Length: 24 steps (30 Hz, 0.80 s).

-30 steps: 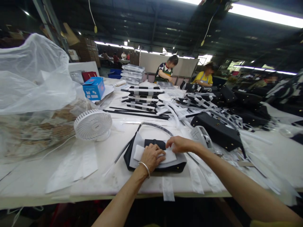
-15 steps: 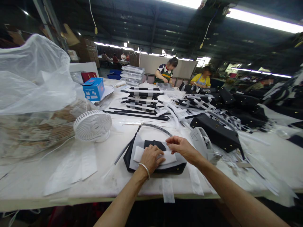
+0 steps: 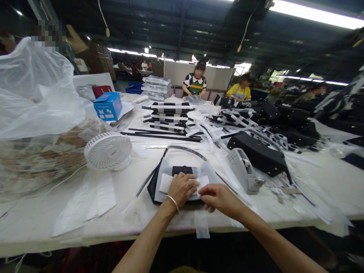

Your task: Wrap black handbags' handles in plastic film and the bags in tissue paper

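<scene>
A black handbag lies on the white-covered table in front of me, with a pale sheet over it. A folded white padding strip rests across the sheet, just below a black band. My left hand lies on the strip, palm down with fingers extended. At the strip's right end, my right hand has thumb and fingertips pinched together; what is between them is too small to make out. A wrapped handle arches behind the bag.
A grey tape dispenser and a black bag stand to the right. On the left are a white fan, a blue box and a large plastic sack. Wrapped black pieces lie further back. Two co-workers sit across the table.
My right hand has come down and toward me, from beside the black band to the strip's right end. My left hand stays on the strip.
</scene>
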Each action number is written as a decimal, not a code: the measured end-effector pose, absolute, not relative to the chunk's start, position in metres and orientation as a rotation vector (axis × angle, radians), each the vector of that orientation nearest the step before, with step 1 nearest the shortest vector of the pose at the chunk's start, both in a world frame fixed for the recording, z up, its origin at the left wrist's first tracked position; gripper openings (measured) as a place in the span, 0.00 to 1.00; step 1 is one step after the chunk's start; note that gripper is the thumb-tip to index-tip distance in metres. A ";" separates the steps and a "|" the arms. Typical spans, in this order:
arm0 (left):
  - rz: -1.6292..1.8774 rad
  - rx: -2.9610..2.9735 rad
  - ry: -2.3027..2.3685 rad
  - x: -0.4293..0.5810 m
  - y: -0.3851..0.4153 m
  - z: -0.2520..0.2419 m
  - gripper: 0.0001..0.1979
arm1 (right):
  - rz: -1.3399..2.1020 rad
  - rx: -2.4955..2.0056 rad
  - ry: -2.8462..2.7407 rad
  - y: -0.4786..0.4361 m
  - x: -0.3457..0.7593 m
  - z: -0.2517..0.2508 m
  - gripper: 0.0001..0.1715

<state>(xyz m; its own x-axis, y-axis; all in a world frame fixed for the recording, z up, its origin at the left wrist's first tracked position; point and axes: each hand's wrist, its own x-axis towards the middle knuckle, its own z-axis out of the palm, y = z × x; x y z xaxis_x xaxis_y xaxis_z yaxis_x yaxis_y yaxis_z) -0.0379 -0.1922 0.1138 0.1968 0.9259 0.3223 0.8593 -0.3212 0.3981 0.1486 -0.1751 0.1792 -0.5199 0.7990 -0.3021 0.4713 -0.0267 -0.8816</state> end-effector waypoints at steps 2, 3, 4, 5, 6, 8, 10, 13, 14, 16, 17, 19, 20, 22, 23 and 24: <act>0.792 2.331 1.733 -0.038 -0.192 0.112 0.09 | 1.417 -1.362 -2.052 -0.174 0.150 0.193 0.09; 0.800 2.334 1.725 -0.038 -0.192 0.112 0.09 | 1.263 -1.323 -2.113 -0.172 0.150 0.200 0.09; 0.812 2.337 1.718 -0.038 -0.192 0.111 0.09 | 1.083 -1.246 -2.182 -0.169 0.151 0.204 0.08; 0.826 2.339 1.711 -0.038 -0.192 0.111 0.09 | 0.907 -1.150 -2.252 -0.165 0.152 0.206 0.07; 0.842 2.342 1.703 -0.038 -0.191 0.110 0.09 | 0.758 -1.050 -2.326 -0.160 0.153 0.204 0.07; 0.878 2.348 1.687 -0.039 -0.190 0.109 0.08 | 0.576 -0.855 -2.480 -0.150 0.157 0.191 0.07; 0.918 2.359 1.662 -0.038 -0.189 0.106 0.07 | 0.500 -0.726 -2.552 -0.143 0.162 0.168 0.07; 0.975 2.399 1.579 -0.039 -0.189 0.103 0.05 | 0.386 -0.691 -2.467 -0.140 0.170 0.133 0.06; 0.985 2.420 1.536 -0.039 -0.190 0.102 0.06 | 0.343 -0.691 -2.430 -0.140 0.172 0.125 0.06; 0.999 2.466 1.405 -0.039 -0.192 0.100 0.09 | 0.283 -0.674 -2.384 -0.142 0.173 0.116 0.06; 1.009 2.483 1.329 -0.039 -0.194 0.099 0.12 | 0.271 -0.665 -2.367 -0.143 0.173 0.115 0.06; 1.038 2.489 1.207 -0.039 -0.197 0.099 0.16 | 0.283 -0.655 -2.324 -0.145 0.174 0.118 0.06; 1.050 2.485 1.169 -0.039 -0.198 0.100 0.16 | 0.298 -0.653 -2.302 -0.147 0.175 0.122 0.06; 1.044 2.491 1.147 -0.039 -0.200 0.102 0.12 | 0.298 -0.633 -2.280 -0.154 0.181 0.131 0.07; 1.035 2.503 1.145 -0.039 -0.200 0.103 0.10 | 0.280 -0.605 -2.293 -0.160 0.186 0.136 0.07; 1.024 2.520 1.139 -0.039 -0.200 0.103 0.10 | 0.255 -0.566 -2.323 -0.167 0.192 0.140 0.08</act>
